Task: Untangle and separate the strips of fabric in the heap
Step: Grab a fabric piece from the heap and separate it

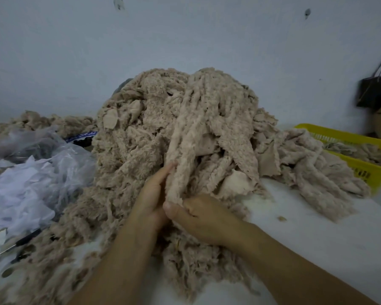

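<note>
Fabric strip point(179, 159) between hands: left hand point(151, 202) flat alongside, right hand point(199, 215) pinching it

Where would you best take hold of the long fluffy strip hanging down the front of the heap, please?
Probably at its lower end, from the near side. The strip lies on top of the heap there, while higher up it merges among others. The right hand pinches that end; the left hand rests flat against it.
</note>
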The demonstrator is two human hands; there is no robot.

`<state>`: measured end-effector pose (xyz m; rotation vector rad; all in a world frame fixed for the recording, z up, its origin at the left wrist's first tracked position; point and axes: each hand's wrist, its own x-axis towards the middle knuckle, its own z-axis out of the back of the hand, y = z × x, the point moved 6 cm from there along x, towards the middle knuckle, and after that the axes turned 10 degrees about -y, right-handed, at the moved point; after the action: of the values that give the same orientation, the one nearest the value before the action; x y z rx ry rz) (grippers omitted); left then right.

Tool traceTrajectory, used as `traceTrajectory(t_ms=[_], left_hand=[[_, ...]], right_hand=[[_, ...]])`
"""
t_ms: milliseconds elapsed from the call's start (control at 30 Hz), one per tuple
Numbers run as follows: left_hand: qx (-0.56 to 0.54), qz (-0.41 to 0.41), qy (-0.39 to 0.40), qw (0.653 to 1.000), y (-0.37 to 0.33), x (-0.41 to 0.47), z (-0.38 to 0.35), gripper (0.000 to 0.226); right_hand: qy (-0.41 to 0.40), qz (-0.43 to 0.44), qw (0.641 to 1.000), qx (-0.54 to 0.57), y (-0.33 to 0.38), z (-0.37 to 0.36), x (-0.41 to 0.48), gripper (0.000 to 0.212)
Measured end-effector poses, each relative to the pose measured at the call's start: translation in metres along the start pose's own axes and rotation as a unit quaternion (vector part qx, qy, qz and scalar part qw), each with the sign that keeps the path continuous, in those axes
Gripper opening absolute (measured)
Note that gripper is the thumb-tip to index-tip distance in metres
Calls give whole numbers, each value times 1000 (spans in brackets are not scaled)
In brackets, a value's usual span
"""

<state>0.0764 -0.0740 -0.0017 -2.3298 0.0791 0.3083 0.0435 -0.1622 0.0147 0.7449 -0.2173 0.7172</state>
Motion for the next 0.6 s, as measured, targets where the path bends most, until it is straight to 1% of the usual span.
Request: traceTrajectory(t_ms=[33, 100, 167, 233, 300, 333, 367, 400, 433, 467, 500, 533, 567, 600], left_hand=[[-24, -3, -10, 1000, -2, 2, 2, 24], [-94, -21, -4, 995, -11, 4, 7, 31], [-194, -25, 22, 980, -24, 5, 14, 41], [-250, -10, 72, 965, -34, 5, 20, 54], [-231, 9, 88, 969, -33, 6, 20, 61], [-203, 17, 71, 977, -30, 7, 20, 61], [-167, 17, 38, 985, -25, 9, 21, 58], [-119, 2, -6, 993, -21, 11, 23, 51], [-45, -31, -62, 997, -19, 13, 26, 39], [60, -77, -131, 987, -21, 12, 31, 28], [172, -128, -195, 957, -25, 9, 35, 22], [253, -179, -244, 919, -31, 7, 40, 19], [304, -225, -263, 888, -35, 5, 41, 18], [337, -272, -266, 861, -39, 4, 41, 20]], right_hand=[[-2, -22, 1000, 19, -4, -3, -1, 57], [-24, -88, 993, 71, -20, -5, -3, 59], [-78, -168, 975, 119, -41, 1, -2, 57], [-167, -268, 938, 145, -67, 16, -1, 52], [-269, -348, 878, 190, -90, 34, -4, 48], [-298, -367, 851, 227, -97, 39, -6, 46], [-310, -375, 836, 253, -99, 42, -7, 44], [-313, -378, 831, 261, -101, 42, -8, 49], [-320, -372, 831, 262, -100, 43, -10, 57], [-332, -360, 832, 259, -98, 44, -11, 61], [-345, -341, 837, 253, -95, 45, -11, 63], [-352, -318, 844, 249, -90, 45, -10, 66], [-360, -291, 850, 252, -85, 45, -10, 68], [-371, -267, 852, 254, -80, 47, -11, 68]])
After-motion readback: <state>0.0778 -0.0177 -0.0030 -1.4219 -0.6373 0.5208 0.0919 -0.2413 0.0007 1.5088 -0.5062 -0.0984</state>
